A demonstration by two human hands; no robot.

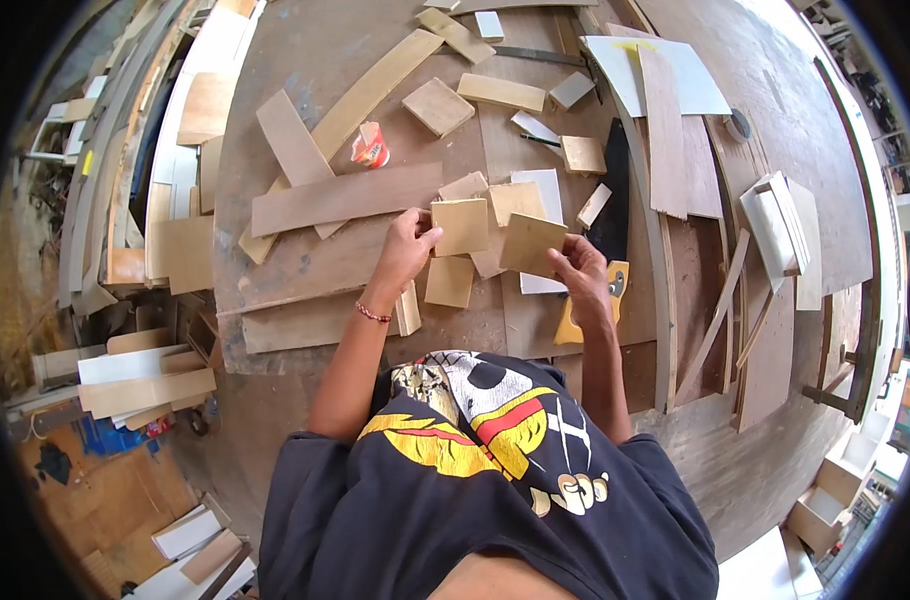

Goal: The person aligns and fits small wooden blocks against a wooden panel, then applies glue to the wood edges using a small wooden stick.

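My left hand (409, 243) is closed on the edge of a small square wooden piece (460, 227). A second square piece (533, 244), slightly tilted, is pinched at its right corner by my right hand (582, 270). The two held pieces are apart, above the wooden worktable (275, 120). Just below the left piece lies another square piece (449, 282). Behind them are a pale wooden block (515, 201) and a white panel (549, 190), partly hidden. A saw with a yellow handle (567, 322) lies by my right wrist, its dark blade pointing away.
Long boards (347, 199) lie crossed at the left, near a red and white cup (371, 146). Wooden offcuts (439, 107) are scattered further back. At the right are a tape roll (738, 125), a white board (695, 80) and stacked white pieces (772, 228).
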